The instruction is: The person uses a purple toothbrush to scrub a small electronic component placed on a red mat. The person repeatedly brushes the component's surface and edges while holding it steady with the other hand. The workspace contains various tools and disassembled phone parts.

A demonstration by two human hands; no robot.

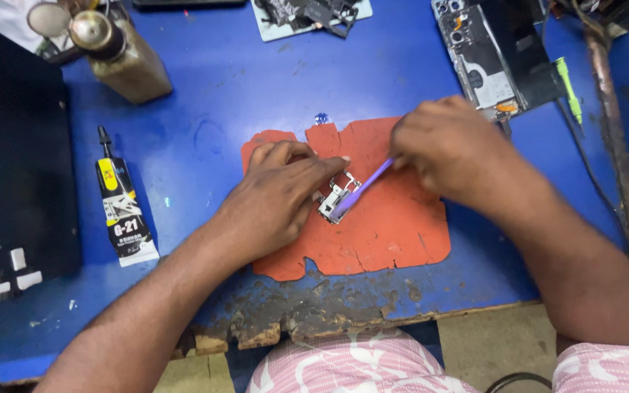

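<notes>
Metal part: small silvery component lying on the orange mat, near its middle, between the two hands; fine detail too small to make out.
Near edge: blue surface worn through along the front, with paint gone and bare, crumbled material showing; patterned pink cloth on the person's lap below it.
Left hand: left hand rests palm down on the mat, fingers bunched together and pressed on the left side of the metal part, judged to be pinning it so it cannot slide.
Right hand: right hand is closed around the upper end of a purple pry tool, gripped low like a pen, apparently for fine control of the tip.
Tool contact: the tool slants down to the left, its tip meeting the metal part just beside the left fingertips.
Mat: orange mat, cracked and notched at the edges, lies under the work, likely to protect the surface and keep small pieces from skidding.
Left of mat: black and yellow glue tube, cap on, lies flat and well apart from the hands.
Far left: dark panel at the surface edge; brown bottle with metal pump top standing upright.
Far right: opened phone lying with its insides exposed, a green tool just beside it.
Far centre: pale tray holding dark loose parts, partly cut off by the frame.
</notes>
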